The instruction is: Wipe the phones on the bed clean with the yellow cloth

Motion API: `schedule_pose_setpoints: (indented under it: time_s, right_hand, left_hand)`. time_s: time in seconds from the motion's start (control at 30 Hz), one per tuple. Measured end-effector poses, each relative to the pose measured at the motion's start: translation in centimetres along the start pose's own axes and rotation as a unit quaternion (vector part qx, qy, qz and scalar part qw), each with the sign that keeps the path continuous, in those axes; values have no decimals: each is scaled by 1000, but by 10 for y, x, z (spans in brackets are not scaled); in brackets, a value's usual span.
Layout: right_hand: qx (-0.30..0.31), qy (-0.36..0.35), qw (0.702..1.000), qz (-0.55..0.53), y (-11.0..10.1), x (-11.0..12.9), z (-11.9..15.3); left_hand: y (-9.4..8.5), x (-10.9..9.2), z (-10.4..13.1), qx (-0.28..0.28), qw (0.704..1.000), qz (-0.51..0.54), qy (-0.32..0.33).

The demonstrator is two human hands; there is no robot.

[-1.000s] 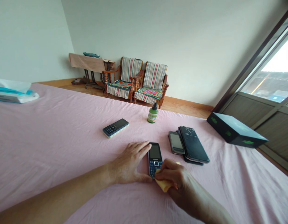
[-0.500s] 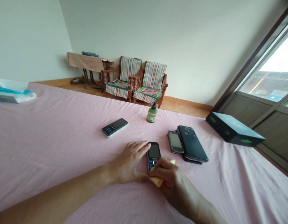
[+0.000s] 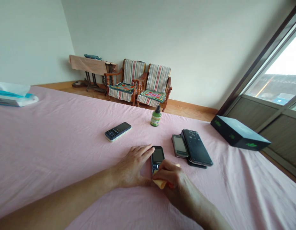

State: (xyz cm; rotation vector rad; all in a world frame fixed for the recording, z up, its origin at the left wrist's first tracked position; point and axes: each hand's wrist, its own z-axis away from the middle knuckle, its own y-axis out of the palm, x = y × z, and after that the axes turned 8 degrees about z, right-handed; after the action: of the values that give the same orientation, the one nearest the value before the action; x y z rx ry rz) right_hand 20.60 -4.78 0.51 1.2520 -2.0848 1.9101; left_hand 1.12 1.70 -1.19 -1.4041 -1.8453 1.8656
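A dark keypad mobile phone (image 3: 158, 154) lies face up on the pink sheet, its lower keys covered by my right hand. My left hand (image 3: 132, 166) steadies it from the left, fingertips at its upper left edge and thumb by its lower end. Bunched in the closed fingers of my right hand (image 3: 175, 179) is a yellow cloth (image 3: 160, 183), pressed on the phone's keypad. Some orange-red shows beneath those fingers. Another keypad phone (image 3: 118, 131) rests farther back on the left. To the right lie a small grey phone (image 3: 180, 145) and a large black smartphone (image 3: 196, 147), stacked on another dark device.
A green bottle (image 3: 156, 117) with a black top stands behind the phones. At the right edge sits a black box (image 3: 239, 134); a tissue pack (image 3: 15, 95) is at far left. Two wooden chairs (image 3: 154, 84) and a cloth-covered table (image 3: 90, 64) stand beyond the sheet.
My right hand has shifted slightly up along the keypad with the cloth, covering a little more of the keys. My left hand stays in place on the phone.
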Motion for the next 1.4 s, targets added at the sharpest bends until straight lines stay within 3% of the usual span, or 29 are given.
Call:
schedule_pose_setpoints:
  time_s: [0.17,0.37,0.5,1.07,1.4]
  right_hand:
    - [-36,26,998,40,3,-3,-5]
    - [-5,2,999,54,1,2,1]
    - [9,22,999,38,-3,3,5]
    - [-39,69,994,70,-14,-12,11]
    - [-43,62,996,57,-3,-6,9]
  left_hand:
    - [1,1,0,-7,1000,2,-1]
    - [1,0,0,-7,1000,0,6]
    - [-1,-2,0,-6,1000,3,1]
    - [-2,1,1,5,1000,18,6]
    - [-3,-1,1,10,1000,9,-3]
